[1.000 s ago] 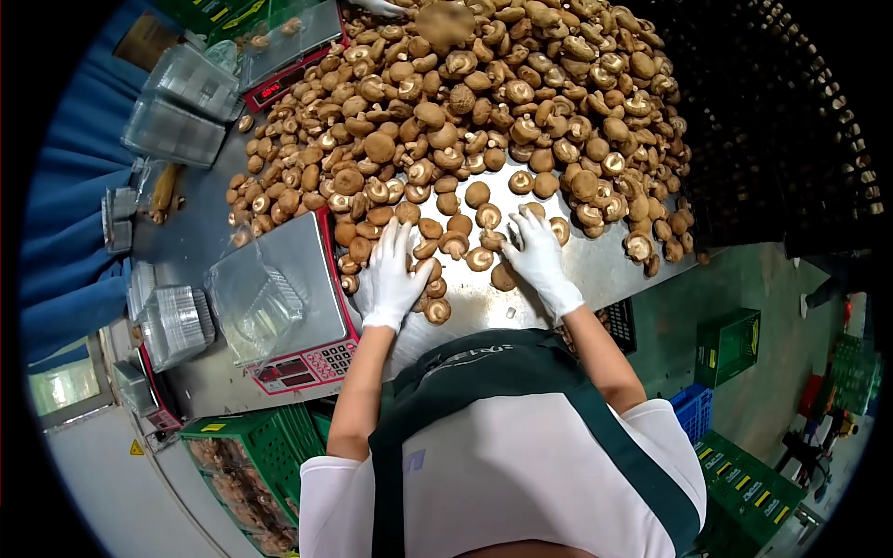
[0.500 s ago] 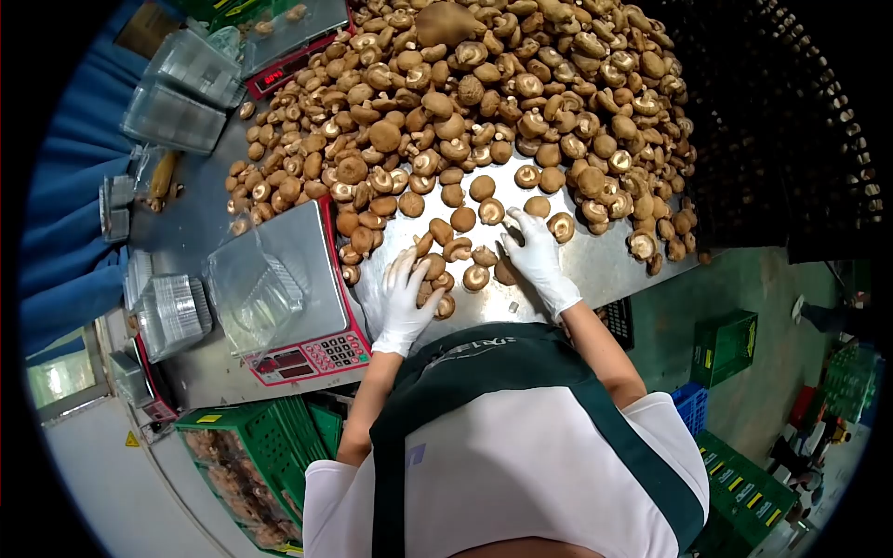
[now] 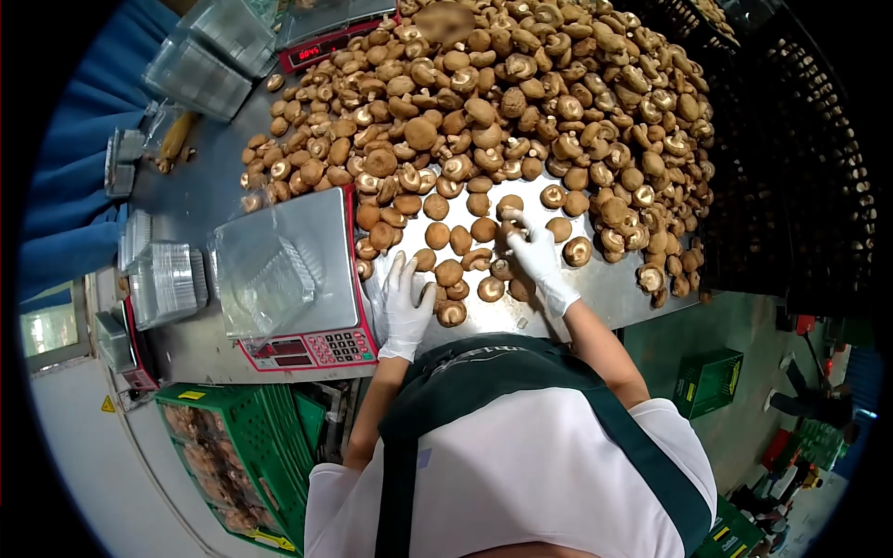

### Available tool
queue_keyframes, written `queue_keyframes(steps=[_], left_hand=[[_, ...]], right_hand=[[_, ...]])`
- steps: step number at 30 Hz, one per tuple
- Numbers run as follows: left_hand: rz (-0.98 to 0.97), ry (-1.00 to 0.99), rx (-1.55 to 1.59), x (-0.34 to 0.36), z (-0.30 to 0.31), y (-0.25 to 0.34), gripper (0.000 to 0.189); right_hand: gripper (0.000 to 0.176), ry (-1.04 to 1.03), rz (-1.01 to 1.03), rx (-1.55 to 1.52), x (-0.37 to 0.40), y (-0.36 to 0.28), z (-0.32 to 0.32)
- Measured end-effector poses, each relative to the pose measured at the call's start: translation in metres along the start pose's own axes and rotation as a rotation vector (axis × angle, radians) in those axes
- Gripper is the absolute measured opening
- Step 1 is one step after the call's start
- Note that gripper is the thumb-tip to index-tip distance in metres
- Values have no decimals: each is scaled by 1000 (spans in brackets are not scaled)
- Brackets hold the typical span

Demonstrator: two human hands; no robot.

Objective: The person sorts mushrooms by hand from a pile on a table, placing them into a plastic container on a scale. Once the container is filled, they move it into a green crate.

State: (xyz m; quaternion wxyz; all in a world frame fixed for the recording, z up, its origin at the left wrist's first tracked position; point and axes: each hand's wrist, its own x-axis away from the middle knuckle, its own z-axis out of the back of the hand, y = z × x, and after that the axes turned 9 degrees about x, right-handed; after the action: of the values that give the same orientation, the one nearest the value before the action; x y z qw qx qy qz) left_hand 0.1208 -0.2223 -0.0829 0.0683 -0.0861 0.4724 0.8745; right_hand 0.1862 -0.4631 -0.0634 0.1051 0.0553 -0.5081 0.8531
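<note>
Both hands wear white gloves over a metal table covered with brown shiitake mushrooms. My left hand (image 3: 406, 312) rests at the table's near side, fingers extended and apart, holding nothing. Its fingertips lie beside a shiitake mushroom (image 3: 424, 260), and a small cluster of mushrooms (image 3: 448, 272) sits just right of its thumb. My right hand (image 3: 538, 262) reaches forward with bent fingers closed around a shiitake mushroom (image 3: 512, 228), which they partly cover. Loose mushrooms, some cap up and some stem up, surround it.
A large mushroom heap (image 3: 521, 93) covers the table's far side. Left of my hands stands a red-framed scale (image 3: 321, 349) with a clear plastic tray (image 3: 265, 284) on it. Stacked clear trays (image 3: 167, 288) stand farther left. A green crate (image 3: 223, 456) is below the table.
My left hand has drawn away from the mushroom cluster, which now shows more fully. The fingers of my right hand have moved onto a mushroom. The view has shifted slightly.
</note>
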Motion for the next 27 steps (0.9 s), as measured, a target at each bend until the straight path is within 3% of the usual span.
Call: queue_keyframes(steps=[2,4,6,7,10,12,14,15,16,18,20,24,26,27], left_hand=[[-3,14,7,-5,-3,2,50],[-54,9,-4,-15,-4,5,48],[-71,26,-6,-32,-8,14,45],[-89,-18,7,-43,-12,16,42],[-196,-47,-11,-87,-37,13,30],[-216,-176,-103,-119,-54,9,32],[-324,-89,-461,-146,-70,20,38],[-308,-157,-600,-159,-75,21,45],[-277,-237,-689,-169,-77,28,43],[-296,-197,-805,-181,-91,25,39],[-347,-113,-820,-187,-98,18,27],[-504,-252,-896,-192,-93,21,23],[-609,-304,-909,-193,-91,15,25],[-617,-347,-934,-195,-91,16,25]], right_hand=[[29,92,118,-19,-21,7,1],[33,205,169,307,-43,-13,4],[42,314,410,593,-73,-10,-5],[52,75,114,630,-79,-32,-2],[61,79,155,775,-95,-36,-17],[58,71,154,740,-98,-31,-16],[56,63,146,712,-95,-23,-12],[55,20,169,691,-91,-22,-8],[54,-24,189,671,-88,-20,-5],[50,-82,123,678,-76,-23,-1],[50,-73,228,635,-67,-9,-4],[49,-265,141,555,-51,-17,1],[42,-214,220,509,-43,-19,6],[41,-210,109,423,-44,-22,10]])
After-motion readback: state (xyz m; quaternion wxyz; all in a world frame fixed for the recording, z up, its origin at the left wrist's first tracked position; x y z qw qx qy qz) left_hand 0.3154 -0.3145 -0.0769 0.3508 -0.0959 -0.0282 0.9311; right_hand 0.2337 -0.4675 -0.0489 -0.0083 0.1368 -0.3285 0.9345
